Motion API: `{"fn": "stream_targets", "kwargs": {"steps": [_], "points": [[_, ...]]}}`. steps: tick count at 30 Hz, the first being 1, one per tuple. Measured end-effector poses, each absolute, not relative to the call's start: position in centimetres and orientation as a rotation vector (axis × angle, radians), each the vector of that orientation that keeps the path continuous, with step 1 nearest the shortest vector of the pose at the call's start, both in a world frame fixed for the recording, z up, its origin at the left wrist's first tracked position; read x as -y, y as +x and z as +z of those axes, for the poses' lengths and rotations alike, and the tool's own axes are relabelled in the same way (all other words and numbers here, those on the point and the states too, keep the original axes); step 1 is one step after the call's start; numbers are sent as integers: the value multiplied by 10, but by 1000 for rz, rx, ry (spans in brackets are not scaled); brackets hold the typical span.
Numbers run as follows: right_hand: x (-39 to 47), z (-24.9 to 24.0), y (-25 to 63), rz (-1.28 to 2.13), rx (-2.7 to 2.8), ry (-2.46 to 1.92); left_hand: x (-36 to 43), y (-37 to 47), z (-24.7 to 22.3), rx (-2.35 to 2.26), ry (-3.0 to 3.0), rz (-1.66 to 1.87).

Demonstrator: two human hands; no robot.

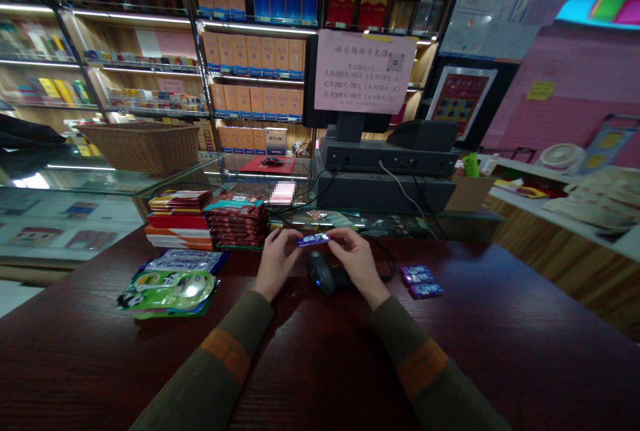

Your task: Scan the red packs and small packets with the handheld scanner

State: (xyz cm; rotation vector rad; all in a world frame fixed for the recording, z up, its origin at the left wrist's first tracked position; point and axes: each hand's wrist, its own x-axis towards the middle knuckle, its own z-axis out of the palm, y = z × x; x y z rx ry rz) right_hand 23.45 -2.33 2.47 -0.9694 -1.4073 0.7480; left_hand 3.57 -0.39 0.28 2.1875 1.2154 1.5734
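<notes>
A small purple pack (pixel 313 240) is held level between both hands, above the dark wooden table. My left hand (pixel 278 259) pinches its left end between thumb and fingers. At the right end, my right hand (pixel 356 261) grips it the same way. Just below the pack lies a black barcode scanner (pixel 321 274) with a small blue light, close to my right hand. Several similar purple packs (pixel 421 281) lie together on the table to the right.
Red and orange packets (pixel 180 221) and brown packets (pixel 237 219) stand in piles at the back left. Green panda packages (pixel 170 292) lie in front of them. A cash register (pixel 385 184) with cables stands behind. A wicker basket (pixel 145 146) sits on the glass counter (pixel 125 181).
</notes>
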Motion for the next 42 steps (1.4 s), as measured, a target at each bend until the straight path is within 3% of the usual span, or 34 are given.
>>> {"fn": "stream_targets", "kwargs": {"steps": [8, 16, 34, 42], "points": [[19, 20, 238, 724, 1384, -906, 4, 40, 3, -1014, 2073, 1384], [21, 20, 233, 788, 1379, -878, 2, 34, 3, -1250, 2279, 1547], [21, 17, 234, 719, 1428, -937, 3, 35, 0, -1213, 2151, 1702], [30, 21, 227, 534, 1544, -1025, 4, 45, 6, -1040, 1634, 1703]]}}
